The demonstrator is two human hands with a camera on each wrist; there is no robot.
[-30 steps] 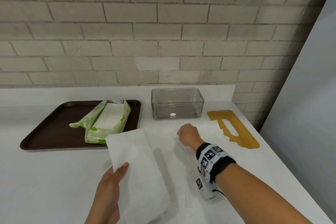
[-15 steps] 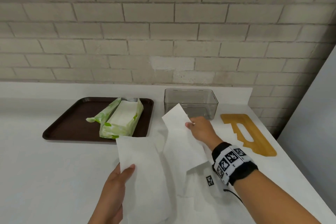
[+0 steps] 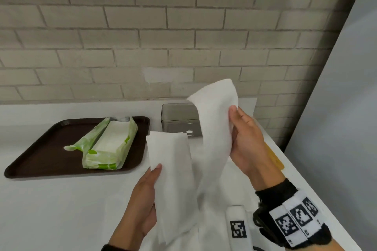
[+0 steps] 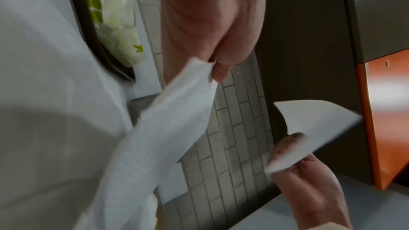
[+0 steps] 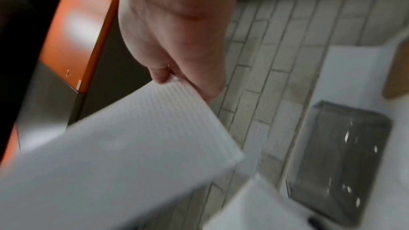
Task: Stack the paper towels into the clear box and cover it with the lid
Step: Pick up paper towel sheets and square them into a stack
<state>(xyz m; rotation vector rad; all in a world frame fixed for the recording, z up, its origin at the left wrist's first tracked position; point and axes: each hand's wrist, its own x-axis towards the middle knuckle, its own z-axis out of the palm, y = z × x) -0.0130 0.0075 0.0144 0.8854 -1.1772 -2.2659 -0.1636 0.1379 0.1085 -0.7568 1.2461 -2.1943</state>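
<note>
Left hand (image 3: 142, 199) grips a folded paper towel (image 3: 171, 169); right hand (image 3: 247, 144) pinches another sheet (image 3: 214, 128), raised before the clear box (image 3: 179, 120).

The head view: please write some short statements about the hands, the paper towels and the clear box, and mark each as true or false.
1. The right hand holds a white paper towel sheet raised above the counter. True.
2. The left hand is empty. False: it grips a folded white paper towel.
3. The clear plastic box carries its lid. False: it stands open.
4. The green-and-white towel package lies on the dark brown tray. True.
</note>
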